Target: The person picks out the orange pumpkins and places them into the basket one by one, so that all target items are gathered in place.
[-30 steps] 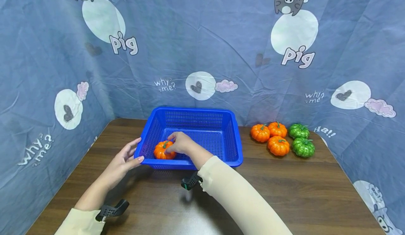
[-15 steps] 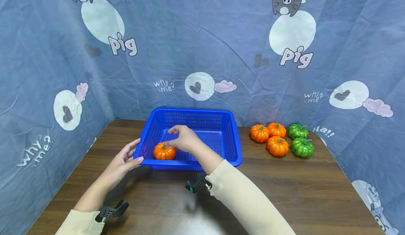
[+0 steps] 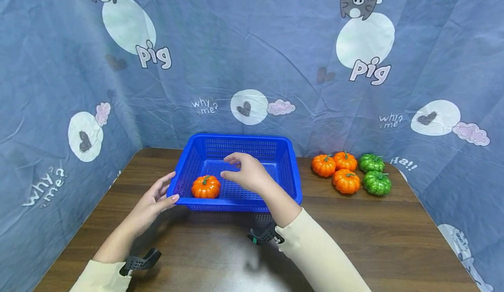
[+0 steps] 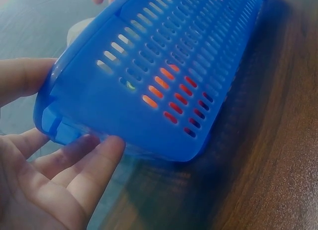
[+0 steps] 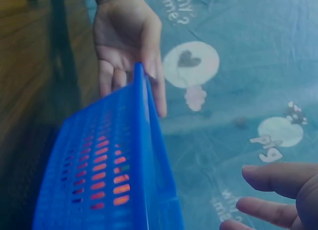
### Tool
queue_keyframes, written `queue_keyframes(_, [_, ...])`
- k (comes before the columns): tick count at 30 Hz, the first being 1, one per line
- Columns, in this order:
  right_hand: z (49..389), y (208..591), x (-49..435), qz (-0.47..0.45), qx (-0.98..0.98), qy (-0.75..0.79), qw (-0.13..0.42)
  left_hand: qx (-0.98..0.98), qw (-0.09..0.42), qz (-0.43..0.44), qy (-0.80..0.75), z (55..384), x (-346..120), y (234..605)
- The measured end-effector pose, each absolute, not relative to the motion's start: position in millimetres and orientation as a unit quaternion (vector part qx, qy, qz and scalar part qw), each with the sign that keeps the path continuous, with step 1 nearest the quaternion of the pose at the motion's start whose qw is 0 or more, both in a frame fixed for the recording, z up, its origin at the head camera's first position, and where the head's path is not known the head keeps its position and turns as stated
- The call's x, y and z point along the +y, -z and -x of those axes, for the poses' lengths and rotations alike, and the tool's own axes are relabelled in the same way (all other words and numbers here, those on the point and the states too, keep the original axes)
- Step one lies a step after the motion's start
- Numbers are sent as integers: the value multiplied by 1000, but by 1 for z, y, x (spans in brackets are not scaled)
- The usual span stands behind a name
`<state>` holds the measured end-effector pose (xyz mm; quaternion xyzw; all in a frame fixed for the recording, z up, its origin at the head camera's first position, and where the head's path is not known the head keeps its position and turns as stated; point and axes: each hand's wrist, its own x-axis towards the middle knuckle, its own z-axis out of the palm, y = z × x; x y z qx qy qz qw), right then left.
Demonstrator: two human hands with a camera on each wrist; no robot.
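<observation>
A blue plastic basket stands on the table against the back. My left hand grips its near left corner; the left wrist view shows the thumb on the rim and the fingers beneath. One orange pumpkin, with a green stem, sits in the basket's near left part. Above the basket's middle hovers my right hand, thumb and fingers apart and holding nothing, just right of that pumpkin. Through the slots in the basket wall, the pumpkin's orange shows in both wrist views.
Right of the basket, three orange pumpkins sit grouped on the brown wooden table. Beside them are two green pumpkins, near the table's far right corner. A blue printed cloth hangs behind and at the sides.
My right hand has let go of the orange pumpkin in the basket, lifted off and moved right. The pumpkin stays in place. My left hand keeps its grip on the basket corner.
</observation>
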<state>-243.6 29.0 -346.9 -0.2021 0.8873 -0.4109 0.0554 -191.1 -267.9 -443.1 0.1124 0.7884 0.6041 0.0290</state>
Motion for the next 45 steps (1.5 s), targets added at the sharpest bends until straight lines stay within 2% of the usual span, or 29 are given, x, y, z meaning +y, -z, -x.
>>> queue_keyframes(12, [228, 353, 80, 174, 897, 405, 6, 783, 32, -111, -612, 191, -267, 443])
queue_keyframes(26, [225, 360, 129, 173, 886, 427, -48, 778, 34, -111, -617, 190, -267, 441])
queue_keyframes(45, [224, 369, 194, 107, 877, 454, -114, 778, 39, -105, -618, 191, -267, 442])
